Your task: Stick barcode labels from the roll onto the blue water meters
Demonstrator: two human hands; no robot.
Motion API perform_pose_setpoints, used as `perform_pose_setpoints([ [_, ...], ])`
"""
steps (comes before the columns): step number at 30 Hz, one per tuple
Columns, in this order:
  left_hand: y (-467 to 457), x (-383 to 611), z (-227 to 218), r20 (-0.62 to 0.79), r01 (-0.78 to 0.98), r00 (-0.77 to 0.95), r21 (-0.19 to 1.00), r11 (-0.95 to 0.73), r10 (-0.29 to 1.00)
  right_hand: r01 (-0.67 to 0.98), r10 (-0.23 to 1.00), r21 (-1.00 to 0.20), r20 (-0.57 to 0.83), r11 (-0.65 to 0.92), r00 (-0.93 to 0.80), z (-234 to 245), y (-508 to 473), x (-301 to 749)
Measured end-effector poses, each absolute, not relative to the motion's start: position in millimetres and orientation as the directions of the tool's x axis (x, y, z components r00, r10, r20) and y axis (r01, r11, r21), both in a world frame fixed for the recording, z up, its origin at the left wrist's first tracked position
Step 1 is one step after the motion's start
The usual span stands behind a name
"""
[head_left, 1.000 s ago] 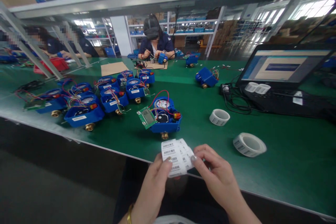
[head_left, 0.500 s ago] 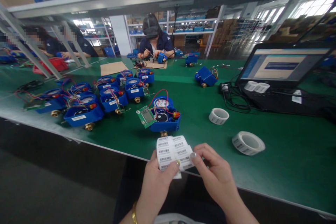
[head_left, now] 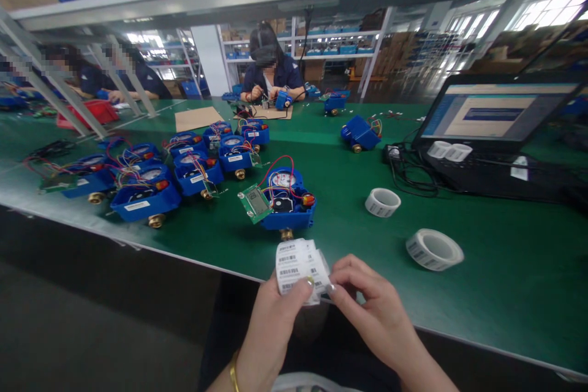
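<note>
Together, the person's left hand [head_left: 278, 309] and right hand [head_left: 370, 297] grip a folded strip of barcode labels [head_left: 296, 266], thumbs uppermost, at the front edge of the green table [head_left: 340, 196], just before the nearest blue meter [head_left: 287, 202] with its exposed wiring.

Daylight glares through the windows [head_left: 549, 15] at the upper right of the frame, their panes burnt nearly white. The laptop screen [head_left: 496, 113] glows pale below them. Softer, moderate light covers the middle of the counter [head_left: 340, 257], while a whitish sheen lies across its far-left edge. The lower left sinks into deep shadow. Wide-angle distortion tilts and stretches lines toward the corners, and the right edge looks smeared. Fine print on the white labels [head_left: 290, 258] is soft; background shelving [head_left: 303, 56] is hazy. Pixelated blocks mask patches at the upper left.
</note>
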State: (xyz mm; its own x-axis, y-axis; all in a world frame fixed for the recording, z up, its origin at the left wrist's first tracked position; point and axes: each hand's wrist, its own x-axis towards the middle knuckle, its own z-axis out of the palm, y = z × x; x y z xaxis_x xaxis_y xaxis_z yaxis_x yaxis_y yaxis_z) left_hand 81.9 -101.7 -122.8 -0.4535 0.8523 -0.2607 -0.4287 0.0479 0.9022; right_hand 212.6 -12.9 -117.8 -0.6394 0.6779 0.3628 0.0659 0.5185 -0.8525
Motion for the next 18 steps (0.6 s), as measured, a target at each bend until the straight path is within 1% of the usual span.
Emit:
perform_pose_setpoints([
  [4, -101.6, 82.3, -123.1, -0.337, -0.516, -0.442, 0.854, 0.072, 0.832, 0.043, 0.651, -0.829, 0.405, 0.558, -0.642, -118.9, -12.6, 211.9],
  [8, -101.2, 80.6, -116.7, -0.430, -0.619, -0.472, 0.784, 0.058, 0.770, -0.014, 0.622, -0.779, 0.511, 0.627, -0.594, -119.7, -11.0, 215.6],
  [10, -100.5, 80.7, -113.1, -0.447, -0.636, -0.479, 0.770, 0.052, 0.756, -0.055, 0.580, -0.727, 0.588, 0.684, -0.564, -119.0, -11.2, 215.8],
  [13, -100.0, 82.7, -110.2, -0.439, -0.643, -0.467, 0.764, 0.046, 0.768, -0.092, 0.457, -0.606, 0.683, 0.790, -0.570, -117.6, -11.9, 212.4],
  [15, -100.3, 84.2, -110.2, -0.436, -0.647, -0.457, 0.761, 0.046, 0.775, -0.097, 0.394, -0.541, 0.712, 0.835, -0.581, -117.3, -12.0, 209.0],
  [18, -101.0, 85.4, -112.1, -0.439, -0.653, -0.450, 0.756, 0.049, 0.778, -0.075, 0.374, -0.502, 0.728, 0.862, -0.574, -117.9, -12.1, 205.3],
])
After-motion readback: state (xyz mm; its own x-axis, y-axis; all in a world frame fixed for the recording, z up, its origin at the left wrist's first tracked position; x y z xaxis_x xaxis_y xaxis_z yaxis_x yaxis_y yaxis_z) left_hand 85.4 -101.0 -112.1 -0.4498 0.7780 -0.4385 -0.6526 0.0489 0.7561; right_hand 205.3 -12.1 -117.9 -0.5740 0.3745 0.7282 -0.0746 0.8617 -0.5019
